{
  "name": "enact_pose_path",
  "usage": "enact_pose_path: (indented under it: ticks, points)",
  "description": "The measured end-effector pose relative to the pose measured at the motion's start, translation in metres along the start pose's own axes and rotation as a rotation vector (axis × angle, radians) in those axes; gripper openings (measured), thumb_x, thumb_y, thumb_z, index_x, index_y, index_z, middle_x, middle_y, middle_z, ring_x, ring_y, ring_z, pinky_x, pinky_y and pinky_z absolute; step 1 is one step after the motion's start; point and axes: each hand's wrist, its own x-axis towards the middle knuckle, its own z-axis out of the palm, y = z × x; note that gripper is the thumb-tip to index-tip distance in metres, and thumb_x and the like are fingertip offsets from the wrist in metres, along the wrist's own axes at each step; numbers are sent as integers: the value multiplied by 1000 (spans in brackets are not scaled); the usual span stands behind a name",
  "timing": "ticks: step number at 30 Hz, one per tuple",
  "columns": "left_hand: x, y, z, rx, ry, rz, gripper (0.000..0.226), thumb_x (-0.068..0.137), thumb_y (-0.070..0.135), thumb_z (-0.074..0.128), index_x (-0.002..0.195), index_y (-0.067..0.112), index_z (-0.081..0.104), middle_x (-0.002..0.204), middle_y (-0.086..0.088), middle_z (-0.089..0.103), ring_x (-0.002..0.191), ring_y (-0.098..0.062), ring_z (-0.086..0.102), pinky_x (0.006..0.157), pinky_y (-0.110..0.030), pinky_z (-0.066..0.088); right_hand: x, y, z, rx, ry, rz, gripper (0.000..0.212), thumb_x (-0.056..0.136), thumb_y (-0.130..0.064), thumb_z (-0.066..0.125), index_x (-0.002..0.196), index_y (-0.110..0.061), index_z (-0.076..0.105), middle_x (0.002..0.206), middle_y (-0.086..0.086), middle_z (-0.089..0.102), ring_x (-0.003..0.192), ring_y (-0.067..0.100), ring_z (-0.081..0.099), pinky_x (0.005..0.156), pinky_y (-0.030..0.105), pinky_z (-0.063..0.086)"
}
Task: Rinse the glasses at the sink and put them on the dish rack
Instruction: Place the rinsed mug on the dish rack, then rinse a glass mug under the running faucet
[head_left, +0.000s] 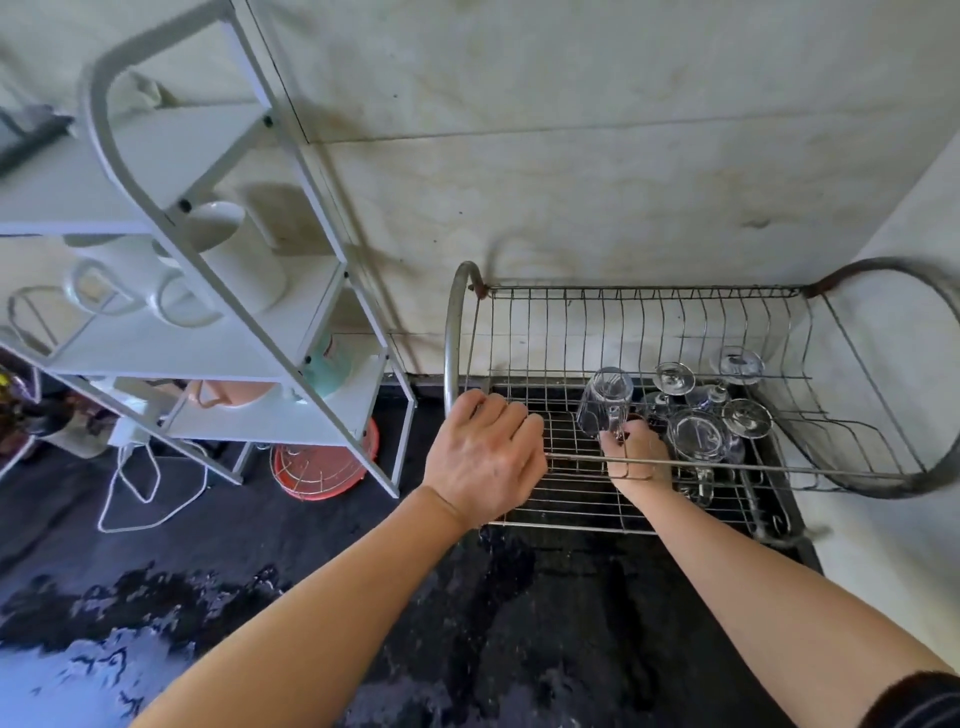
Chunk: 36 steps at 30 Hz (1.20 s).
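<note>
Fingers (621, 434) of the right hand (638, 460) pinch an inverted glass (605, 397) at its lower edge, tilted over the dish rack (451, 338) lower grid — mouth down, presumably to drain. Left hand (483, 452) curls over the rack's front-left corner, likely steadying it; other glasses (698, 436) stand inverted just beside — rack on the dark, wet table (467, 623).

Place: a home kitchen — worn and lived-in
Signs: wire dish rack (649, 332) holding upturned glasses (696, 415), wet black countertop (311, 597), white shelf unit (218, 249) with mugs (119, 280)
</note>
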Motion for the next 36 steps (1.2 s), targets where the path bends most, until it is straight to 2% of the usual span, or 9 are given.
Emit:
enact_pose_path:
  ticks: [4, 7, 10, 12, 15, 17, 22, 32, 36]
  points:
    - [-3, 1, -19, -142, -56, 19, 21, 89, 19, 49, 98, 10, 66, 91, -3, 65, 82, -22, 61, 81, -36, 44, -41, -1, -5, -12, 57, -50, 42, 96, -33, 53, 133, -13, 49, 132, 12, 55, 114, 34, 56, 89, 38, 47]
    - [-26, -3, -42, -259, -15, -1, 21, 83, 13, 56, 100, 7, 66, 97, -7, 64, 87, -23, 59, 76, -36, 47, -77, -13, 0, -93, 17, -74, 35, 97, -36, 50, 128, -21, 57, 127, 3, 63, 109, 27, 61, 80, 33, 47]
    - [-76, -25, -69, -299, -92, -61, 19, 84, 15, 52, 95, 9, 66, 85, -3, 63, 72, -21, 59, 63, -34, 47, -120, -33, 12, -151, -29, -140, 24, 98, -34, 47, 107, -22, 65, 103, -2, 71, 95, 22, 64, 75, 33, 50]
    - [-116, -51, -88, -299, -192, -158, 23, 84, 19, 46, 90, 9, 65, 73, -2, 60, 60, -23, 58, 51, -32, 46, -150, -49, 32, -151, -64, -172, 21, 96, -37, 48, 99, -26, 66, 100, -5, 70, 92, 20, 64, 75, 32, 51]
    - [-176, -99, -118, -231, -285, -320, 18, 82, 19, 47, 84, 9, 61, 69, -5, 57, 56, -30, 57, 44, -30, 36, -196, -85, 74, -152, -114, -259, 18, 93, -40, 50, 93, -31, 65, 99, -7, 71, 90, 18, 65, 77, 34, 54]
    - [-215, -130, -140, -166, -307, -392, 11, 81, 17, 51, 85, 10, 59, 74, -6, 57, 62, -32, 58, 47, -32, 38, -226, -117, 107, -160, -148, -359, 20, 93, -41, 51, 96, -29, 67, 100, -7, 71, 93, 19, 65, 79, 36, 54]
    - [-297, -199, -196, -54, -376, -641, 21, 92, 23, 45, 104, 12, 58, 99, -5, 59, 88, -31, 60, 68, -41, 46, -295, -210, 181, -152, -258, -599, 21, 93, -40, 53, 103, -29, 68, 102, -8, 72, 98, 20, 64, 80, 33, 51]
    - [-446, -315, -279, 110, -373, -1068, 20, 93, 25, 43, 102, 14, 57, 102, -5, 58, 91, -30, 59, 73, -40, 47, -383, -388, 329, -198, -524, -912, 22, 90, -36, 56, 105, -24, 66, 100, -3, 71, 99, 25, 63, 85, 36, 50]
    - [-505, -357, -308, 118, -330, -1278, 22, 93, 24, 45, 106, 13, 58, 110, -8, 60, 96, -31, 60, 79, -40, 49, -420, -448, 395, -217, -662, -993, 21, 90, -38, 57, 106, -27, 65, 92, -11, 66, 98, 22, 61, 83, 33, 47]
